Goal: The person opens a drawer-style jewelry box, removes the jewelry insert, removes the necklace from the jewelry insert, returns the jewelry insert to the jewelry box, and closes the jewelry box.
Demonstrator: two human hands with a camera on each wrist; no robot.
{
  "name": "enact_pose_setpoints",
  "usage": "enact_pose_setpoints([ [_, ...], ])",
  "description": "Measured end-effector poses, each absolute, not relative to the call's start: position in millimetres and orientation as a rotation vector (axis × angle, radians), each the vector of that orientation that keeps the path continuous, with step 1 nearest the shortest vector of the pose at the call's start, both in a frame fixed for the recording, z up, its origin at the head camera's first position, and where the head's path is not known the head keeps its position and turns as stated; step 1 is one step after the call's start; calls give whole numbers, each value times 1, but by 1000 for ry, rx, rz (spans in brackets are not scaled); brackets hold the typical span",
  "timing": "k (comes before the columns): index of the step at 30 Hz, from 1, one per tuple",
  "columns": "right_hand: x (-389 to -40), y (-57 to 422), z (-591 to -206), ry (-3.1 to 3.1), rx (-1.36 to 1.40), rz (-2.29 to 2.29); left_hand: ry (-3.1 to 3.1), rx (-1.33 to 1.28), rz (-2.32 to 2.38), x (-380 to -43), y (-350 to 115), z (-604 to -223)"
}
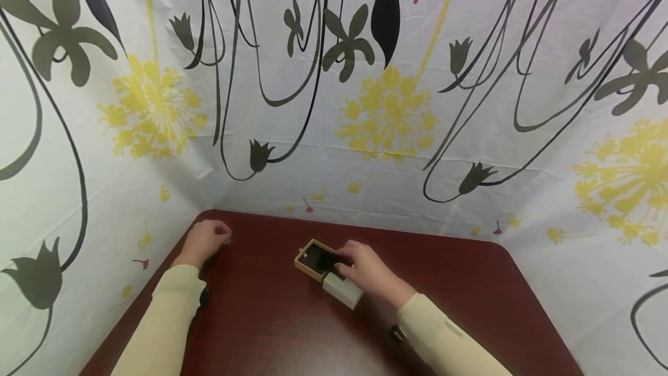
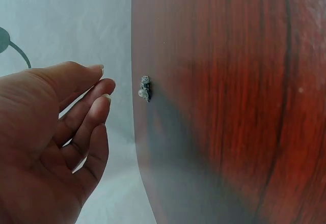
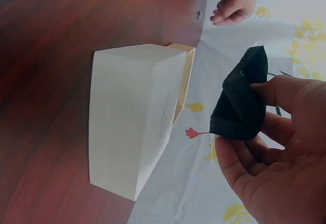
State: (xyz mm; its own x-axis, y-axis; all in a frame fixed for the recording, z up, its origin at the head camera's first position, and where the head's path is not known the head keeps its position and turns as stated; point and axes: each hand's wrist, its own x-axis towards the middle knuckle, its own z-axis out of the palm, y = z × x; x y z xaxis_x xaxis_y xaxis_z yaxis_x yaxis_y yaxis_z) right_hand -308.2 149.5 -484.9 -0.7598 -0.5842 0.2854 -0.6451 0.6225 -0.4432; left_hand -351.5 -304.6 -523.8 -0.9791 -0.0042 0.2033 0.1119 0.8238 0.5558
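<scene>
Nearest: two pale yellow sleeves (image 1: 162, 312), one per arm, reaching over one dark red table (image 1: 250, 329). Then one small box, counted as two parts: white cover (image 1: 341, 290) nearer, tan drawer (image 1: 309, 270) slid partly out on the far-left side. Box sits well apart from both side edges; tabletop runs broadly between it and the left hand, and again toward the right edge.

Right hand (image 1: 362, 266) is at the box, thumb and fingers clamped on one black pad (image 3: 244, 127), bent over in the grip. Pad appears over the drawer in the head view; contact with the drawer cannot be told.

Farther, by the far-left corner: left hand (image 1: 206, 239), thumb and fingertips close together, nothing between them. One small sparkly ornament (image 2: 145, 88) lies on the table just beside the fingertips, near the table's edge.

Beyond the rounded far corners: white floral cloth (image 1: 292, 126), close behind the far edge.
</scene>
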Motion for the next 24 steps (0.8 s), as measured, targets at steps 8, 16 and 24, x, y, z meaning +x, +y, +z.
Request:
enact_pose_setpoints([
  [8,-324,132,-483,-2779,988,750,-2810,-80,-897,-352,-300,-520],
  [16,-334,121,-481,-2821,926,718,-2816,-86,-953,-353,-297,-518],
  [24,-339,112,-481,-2840,901,723,-2846,-62,-991,-352,-293,-514],
])
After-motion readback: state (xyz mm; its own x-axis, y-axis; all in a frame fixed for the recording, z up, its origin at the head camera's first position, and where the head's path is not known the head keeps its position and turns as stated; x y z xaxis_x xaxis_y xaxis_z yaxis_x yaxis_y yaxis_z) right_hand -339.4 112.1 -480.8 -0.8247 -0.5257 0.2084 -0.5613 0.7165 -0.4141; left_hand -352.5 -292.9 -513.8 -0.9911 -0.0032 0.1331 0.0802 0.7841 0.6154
